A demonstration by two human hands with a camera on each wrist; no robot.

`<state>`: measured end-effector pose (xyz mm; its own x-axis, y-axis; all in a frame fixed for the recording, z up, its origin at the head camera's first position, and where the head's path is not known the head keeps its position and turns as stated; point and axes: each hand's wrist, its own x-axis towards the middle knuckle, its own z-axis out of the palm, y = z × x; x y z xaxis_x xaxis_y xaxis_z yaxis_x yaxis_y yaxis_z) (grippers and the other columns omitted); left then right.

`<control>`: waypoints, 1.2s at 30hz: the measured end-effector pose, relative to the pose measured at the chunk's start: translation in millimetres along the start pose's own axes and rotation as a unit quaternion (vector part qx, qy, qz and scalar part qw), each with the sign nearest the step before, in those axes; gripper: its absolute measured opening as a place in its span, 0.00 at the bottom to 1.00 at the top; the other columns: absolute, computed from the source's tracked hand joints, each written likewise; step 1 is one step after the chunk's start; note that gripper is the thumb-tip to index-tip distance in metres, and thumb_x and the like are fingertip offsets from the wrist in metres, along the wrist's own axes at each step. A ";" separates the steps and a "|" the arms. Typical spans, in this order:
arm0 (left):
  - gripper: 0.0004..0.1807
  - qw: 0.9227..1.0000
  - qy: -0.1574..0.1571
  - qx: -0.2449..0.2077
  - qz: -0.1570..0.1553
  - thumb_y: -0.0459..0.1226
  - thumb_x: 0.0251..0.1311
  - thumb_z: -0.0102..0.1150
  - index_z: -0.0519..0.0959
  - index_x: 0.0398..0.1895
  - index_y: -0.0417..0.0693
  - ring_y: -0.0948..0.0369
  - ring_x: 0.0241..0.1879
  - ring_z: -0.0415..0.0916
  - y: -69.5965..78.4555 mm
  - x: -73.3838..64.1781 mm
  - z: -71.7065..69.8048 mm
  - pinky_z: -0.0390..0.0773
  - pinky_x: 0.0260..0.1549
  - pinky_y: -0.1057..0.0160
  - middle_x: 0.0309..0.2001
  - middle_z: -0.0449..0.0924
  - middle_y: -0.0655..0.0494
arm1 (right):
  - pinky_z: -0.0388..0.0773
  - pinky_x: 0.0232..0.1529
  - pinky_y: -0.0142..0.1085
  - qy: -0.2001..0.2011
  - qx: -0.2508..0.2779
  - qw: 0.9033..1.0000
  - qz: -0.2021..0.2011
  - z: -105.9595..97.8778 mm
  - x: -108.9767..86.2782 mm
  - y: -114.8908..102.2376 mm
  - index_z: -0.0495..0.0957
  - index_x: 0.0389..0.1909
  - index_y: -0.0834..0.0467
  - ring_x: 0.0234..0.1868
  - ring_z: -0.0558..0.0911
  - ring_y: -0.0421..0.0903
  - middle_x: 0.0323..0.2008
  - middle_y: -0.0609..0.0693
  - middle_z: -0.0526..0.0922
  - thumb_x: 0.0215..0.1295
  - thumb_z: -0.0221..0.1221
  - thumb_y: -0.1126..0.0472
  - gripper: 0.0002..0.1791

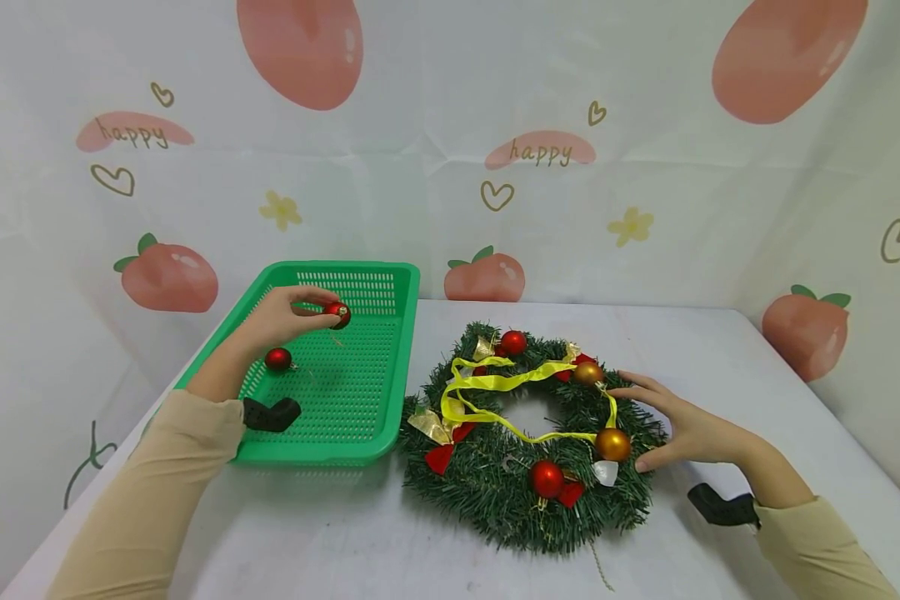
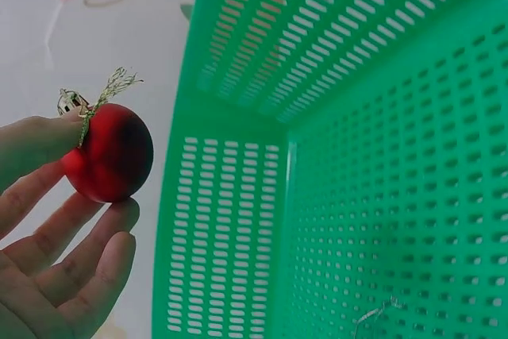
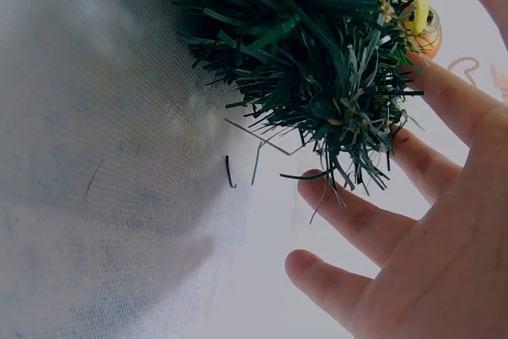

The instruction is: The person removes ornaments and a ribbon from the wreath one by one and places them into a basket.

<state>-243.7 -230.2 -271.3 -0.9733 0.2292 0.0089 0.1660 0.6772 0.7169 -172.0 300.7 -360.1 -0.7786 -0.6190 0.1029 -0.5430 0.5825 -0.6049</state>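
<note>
Over the green basket, my left hand pinches a red Christmas bauble between thumb and fingers. The left wrist view shows that bauble close up, with a gold cap and a tinsel loop by the thumb. At the right edge of a green Christmas wreath, my right hand has its fingers spread and touches the needles. Beside those fingers sit two gold baubles on the wreath, the nearer gold bauble between thumb and forefinger height. A yellow ribbon lies loosely across the wreath.
The green basket stands left of the wreath, with another red bauble inside it. Red baubles, such as the front bauble, and red and gold bows decorate the wreath. A white table carries everything, and a printed curtain hangs behind.
</note>
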 end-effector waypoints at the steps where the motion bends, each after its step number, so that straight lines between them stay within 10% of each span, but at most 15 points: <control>1: 0.25 1.000 -0.001 0.002 -0.002 0.45 0.61 0.58 0.72 0.59 0.43 0.42 0.58 0.71 -1.4 1.3 -0.7 0.71 0.56 0.45 0.59 0.72 0.40 | 0.61 0.46 0.74 0.000 -0.002 1.000 0.000 0.0 0.0 0.0 0.62 0.66 0.54 0.60 0.44 0.12 0.69 0.66 0.49 0.44 0.72 0.55 0.45; 15: 0.25 0.998 -0.002 0.052 -0.037 0.43 0.63 0.55 0.71 0.59 0.39 0.41 0.62 0.62 -20.2 16.2 -4.5 0.65 0.58 0.41 0.58 0.71 0.35 | 0.61 0.46 0.74 -0.001 -0.003 1.000 -0.009 -0.2 1.0 -0.5 0.62 0.65 0.55 0.60 0.43 0.11 0.69 0.64 0.49 0.44 0.72 0.57 0.45; 26: 0.24 0.994 0.006 0.101 -0.034 0.42 0.63 0.55 0.71 0.57 0.35 0.39 0.56 0.67 -31.5 22.4 -1.1 0.70 0.52 0.43 0.55 0.72 0.32 | 0.61 0.46 0.74 -0.004 -0.008 1.000 -0.008 -0.1 1.1 -0.9 0.61 0.66 0.53 0.68 0.50 0.33 0.72 0.51 0.47 0.44 0.72 0.57 0.46; 36: 0.26 0.994 0.010 0.107 -0.025 0.41 0.65 0.50 0.67 0.61 0.33 0.36 0.59 0.64 -30.9 21.1 -1.3 0.68 0.54 0.40 0.57 0.69 0.29 | 0.61 0.46 0.75 -0.003 -0.005 1.000 -0.005 0.5 0.2 -0.3 0.62 0.66 0.54 0.61 0.44 0.14 0.71 0.60 0.48 0.45 0.72 0.56 0.45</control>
<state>-269.7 -247.2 -292.3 -0.9838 0.1793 -0.0082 0.1450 0.8211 0.5520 -171.8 300.2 -360.3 -0.7716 -0.6275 0.1040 -0.5534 0.5816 -0.5962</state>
